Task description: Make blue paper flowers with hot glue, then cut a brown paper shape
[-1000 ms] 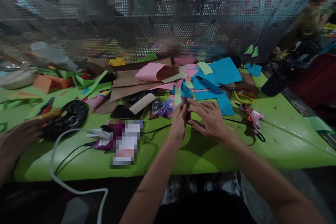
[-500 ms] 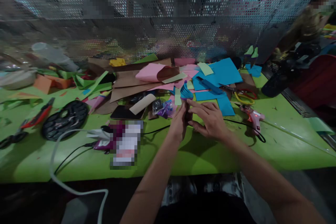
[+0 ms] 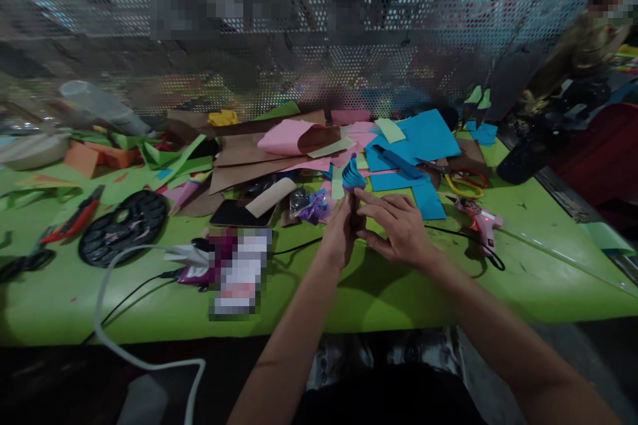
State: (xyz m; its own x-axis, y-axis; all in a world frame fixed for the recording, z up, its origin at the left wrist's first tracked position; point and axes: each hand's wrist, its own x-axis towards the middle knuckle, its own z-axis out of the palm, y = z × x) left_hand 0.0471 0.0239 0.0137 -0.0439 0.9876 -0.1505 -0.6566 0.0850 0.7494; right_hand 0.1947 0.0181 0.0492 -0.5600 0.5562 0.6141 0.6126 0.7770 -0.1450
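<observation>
Your left hand (image 3: 339, 232) pinches the blue ornament (image 3: 353, 176); your right hand (image 3: 399, 229), fingers loosely spread, is beside it; right of the ornament lies a glue gun (image 3: 481, 222).

It's dim in here, with cold bluish-white glare glinting on the perforated metal screen (image 3: 433, 66), strongest toward its upper left and upper right. Under the right hand (image 3: 401, 229) a soft shadow darkens the green tabletop (image 3: 294, 309), whose near edge carries a pale sheen. The glue gun (image 3: 484, 229) glows red. The sides look stretched and blurry; blocky pixels hide patches.
</observation>
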